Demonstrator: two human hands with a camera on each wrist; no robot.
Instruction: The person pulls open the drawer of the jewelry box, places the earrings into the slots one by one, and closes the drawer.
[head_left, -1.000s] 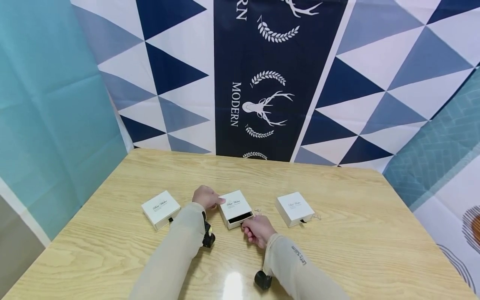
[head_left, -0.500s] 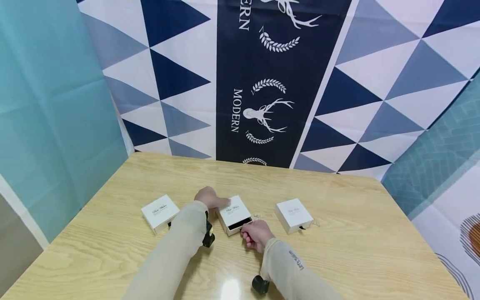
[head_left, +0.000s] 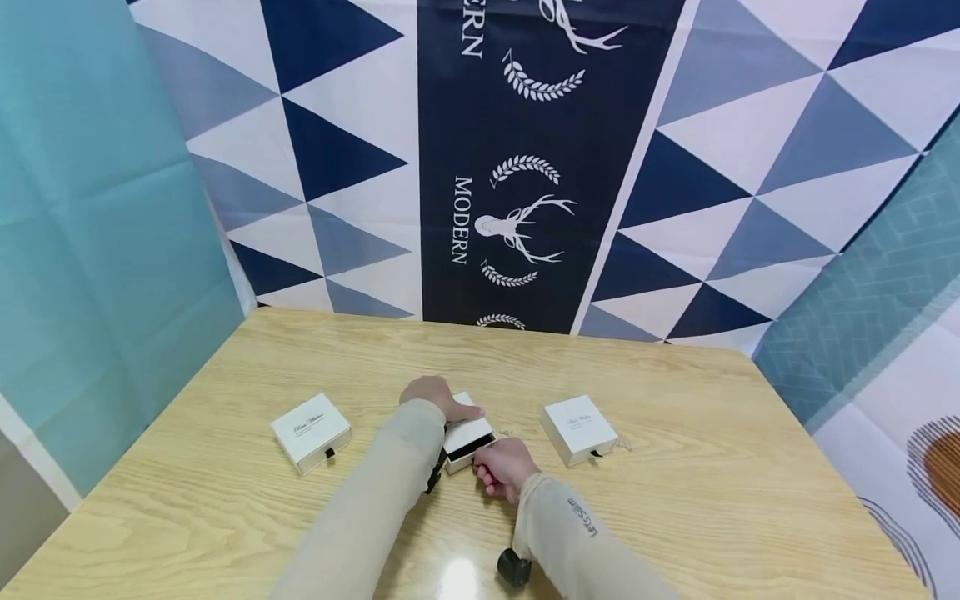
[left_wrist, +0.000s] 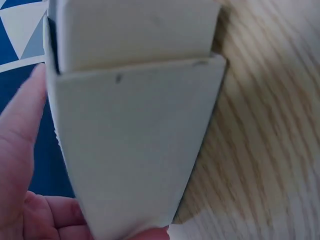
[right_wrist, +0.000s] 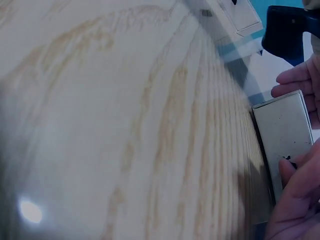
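Note:
A small white drawer-style gift box (head_left: 463, 435) sits mid-table, its inner tray (head_left: 459, 463) slid partly out toward me, with a dark inside showing. My left hand (head_left: 437, 395) grips the outer sleeve from the left, thumb lying across the printed top. In the left wrist view the sleeve's side (left_wrist: 135, 145) fills the middle, with fingers curled at its far end. My right hand (head_left: 504, 467) is at the tray's front, fingers curled. In the right wrist view its thumb and finger pinch the black pull tab (right_wrist: 289, 161) on the tray front (right_wrist: 281, 130).
A second white box (head_left: 311, 429) with a black tab lies to the left, closed. To the right is a third closed box (head_left: 579, 425), with a thin pale cord (head_left: 624, 444) at its corner. The wooden table (head_left: 675, 500) meets a patterned cloth (head_left: 360, 208) behind.
My left hand has shifted right, its thumb reaching farther across the box top. The right hand stays at the tray front, and the tray is out about as far as before.

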